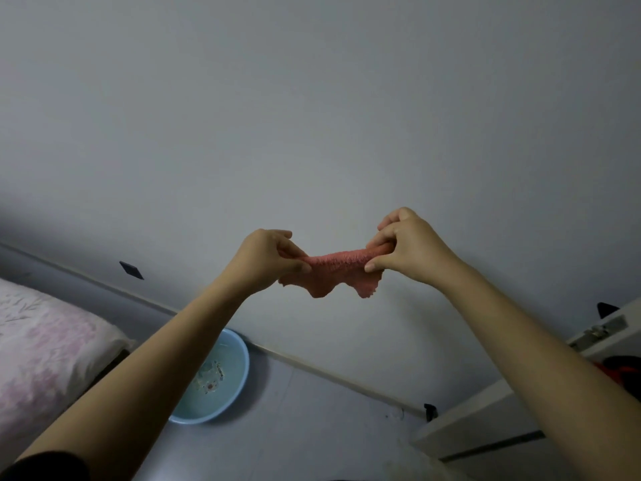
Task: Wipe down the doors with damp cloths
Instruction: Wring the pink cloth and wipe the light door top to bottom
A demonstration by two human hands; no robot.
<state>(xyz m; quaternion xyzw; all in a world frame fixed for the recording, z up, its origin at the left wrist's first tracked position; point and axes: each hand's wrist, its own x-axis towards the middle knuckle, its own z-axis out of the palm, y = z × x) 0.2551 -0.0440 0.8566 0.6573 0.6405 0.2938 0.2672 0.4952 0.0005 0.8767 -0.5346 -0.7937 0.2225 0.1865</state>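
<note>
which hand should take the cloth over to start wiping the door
Right, probably. Both hands pinch the pink cloth, and the door stands at the right hand's side.

Cloth (333, 272): salmon pink, plain, nubby surface.
Basin (239, 362), lower left of centre: pale blue; faint small print on its bottom, mixed colours, too blurred to read.
Bedding (45, 345), left edge: white ground, washed-out pink-lilac floral pattern.
Wall (312, 116), upper frame: plain grey-white.
Floor (312, 428): plain grey.
Door (485, 411), lower right: off-white, with a dark strip at its lower edge.
Sleeve (41, 466), bottom left corner: black.
Item at right edge (624, 371): red-orange, unidentifiable.
</note>
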